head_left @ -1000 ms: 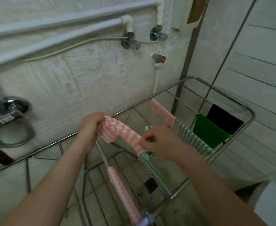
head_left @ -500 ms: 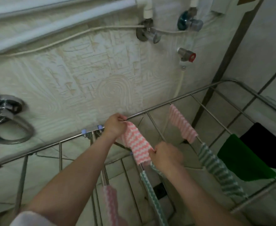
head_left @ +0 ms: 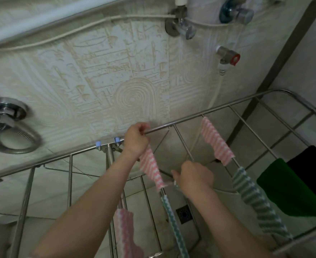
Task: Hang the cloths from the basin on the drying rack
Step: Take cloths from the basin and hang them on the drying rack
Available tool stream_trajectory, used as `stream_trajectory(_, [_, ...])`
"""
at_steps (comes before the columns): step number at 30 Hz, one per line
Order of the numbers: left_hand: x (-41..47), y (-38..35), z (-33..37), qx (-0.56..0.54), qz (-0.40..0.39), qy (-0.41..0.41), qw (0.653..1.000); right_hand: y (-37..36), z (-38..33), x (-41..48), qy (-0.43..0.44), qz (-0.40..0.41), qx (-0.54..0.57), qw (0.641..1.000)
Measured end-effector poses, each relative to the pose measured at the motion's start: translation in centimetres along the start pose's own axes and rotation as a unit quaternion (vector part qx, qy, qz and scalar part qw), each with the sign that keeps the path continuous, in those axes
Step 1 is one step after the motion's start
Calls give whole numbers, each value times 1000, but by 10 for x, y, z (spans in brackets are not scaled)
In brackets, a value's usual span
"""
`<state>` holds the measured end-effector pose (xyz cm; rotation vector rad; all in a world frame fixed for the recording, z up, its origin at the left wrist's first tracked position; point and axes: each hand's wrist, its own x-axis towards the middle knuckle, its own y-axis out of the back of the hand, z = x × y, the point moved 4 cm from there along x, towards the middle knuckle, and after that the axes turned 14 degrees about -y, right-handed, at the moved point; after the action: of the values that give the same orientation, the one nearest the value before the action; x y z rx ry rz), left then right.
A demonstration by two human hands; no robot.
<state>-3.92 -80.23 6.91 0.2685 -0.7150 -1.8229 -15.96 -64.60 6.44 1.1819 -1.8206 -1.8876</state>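
Over on the far left there's a shower hose point(head_left: 13, 144) looped on the wall under its chrome mount, nothing touching it. Next along, low down, a pink cloth point(head_left: 124, 233) hangs over a rack point(head_left: 218, 108) rod, long side running toward the camera.

Left hand point(head_left: 136, 139) is up at the rack's far rail, fingers pinched shut on the top end of the pink striped cloth point(head_left: 151, 167). That cloth lies along one rod with its long axis running from the far rail down toward the camera (slightly slanted to the right), stretched pretty flat. Right hand point(head_left: 193, 176) has the near end, fingers closed on that corner right where it meets a green striped cloth point(head_left: 174, 222) hanging on the same rod further down.

Further right, another pink one point(head_left: 215, 141) sits on the next rod, same orientation, with a wider green striped one point(head_left: 259, 203) below it on that rod. Then a plain green cloth point(head_left: 287, 189) and a black cloth point(head_left: 313, 164) draped side by side at the right end, overlapping a bit. Valves point(head_left: 228, 56) on the wall above.
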Motion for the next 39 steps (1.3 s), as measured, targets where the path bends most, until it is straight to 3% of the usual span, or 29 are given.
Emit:
stream_trajectory(2, [-32, 3, -10, 41, -31, -25, 998, 2, -2, -2, 14, 22, 25, 999])
stream_trajectory(6, [-73, -11, -29, 87, -143, -100, 981, -6, -17, -6, 67, -17, 85, 994])
stream_trajectory(14, [-63, -33, -22, 193, -206, -105, 954, -31, -27, -7, 72, -73, 105, 989])
stream_trajectory(17, [-59, -34, -18, 188, -203, -121, 953, -28, -26, -5, 66, -60, 97, 991])
stream_trajectory(21, [-56, -17, -22, 118, -131, -120, 977, -19, -23, 0, 64, -27, 62, 996])
stream_trajectory(26, [-56, -17, -36, 120, -190, -91, 970, -19, -33, -4, 119, -65, 90, 987])
stream_trajectory(35, [-36, -23, -33, 132, -228, -66, 962, -27, -33, -6, 148, -47, 104, 982])
stream_trajectory(39, [-40, -14, -23, 92, -192, -70, 975, -3, -24, -9, 171, -61, 153, 971])
